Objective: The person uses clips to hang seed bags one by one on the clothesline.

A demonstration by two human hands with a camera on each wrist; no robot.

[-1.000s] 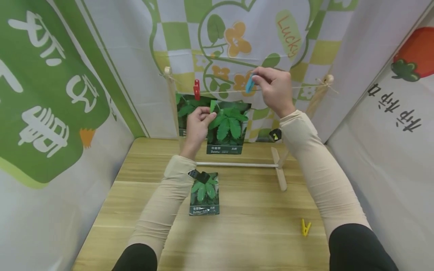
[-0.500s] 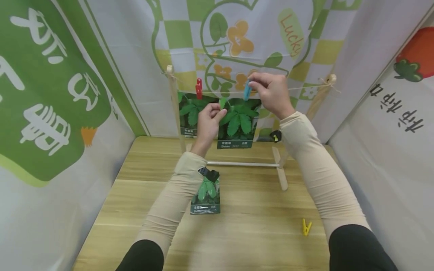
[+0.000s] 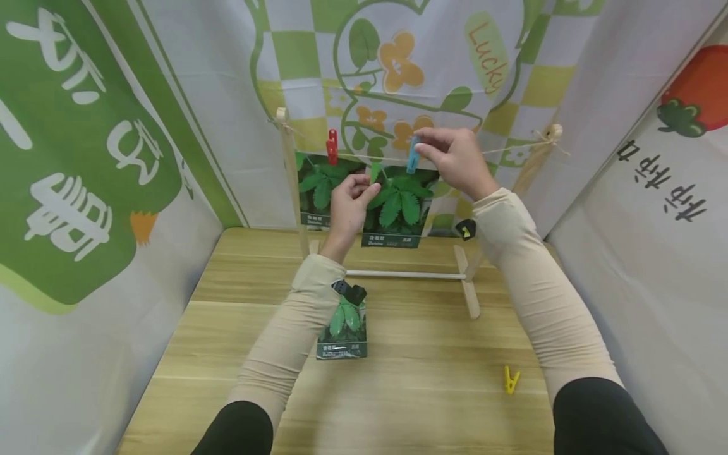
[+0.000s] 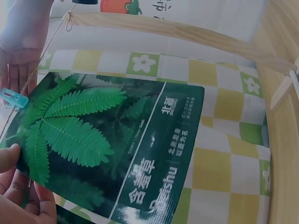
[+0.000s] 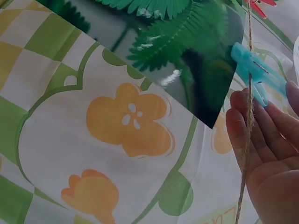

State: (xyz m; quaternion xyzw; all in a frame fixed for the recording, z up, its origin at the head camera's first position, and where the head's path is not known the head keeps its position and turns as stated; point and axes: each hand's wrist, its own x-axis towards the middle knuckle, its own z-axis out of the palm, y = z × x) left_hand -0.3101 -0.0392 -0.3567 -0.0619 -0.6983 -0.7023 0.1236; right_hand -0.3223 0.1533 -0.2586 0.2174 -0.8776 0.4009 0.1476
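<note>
Pinching the upper left corner of a green plant packet (image 3: 398, 205), the left hand (image 3: 348, 205) apparently keeps its top edge up at the cord (image 3: 509, 147). Right hand (image 3: 455, 155): pinches a blue clothespin (image 3: 412, 153) at cord and top edge, presumably to fasten the two; cannot tell whether it bites both. Packet: at the cord, right of a second packet (image 3: 317, 189) hanging under a red clothespin (image 3: 332, 148); printed face toward the wearer, long axis near vertical, foot slightly leftward, label band lowermost. Table (image 3: 426, 392): third packet (image 3: 343, 335), yellow clothespin (image 3: 510, 380).
</note>
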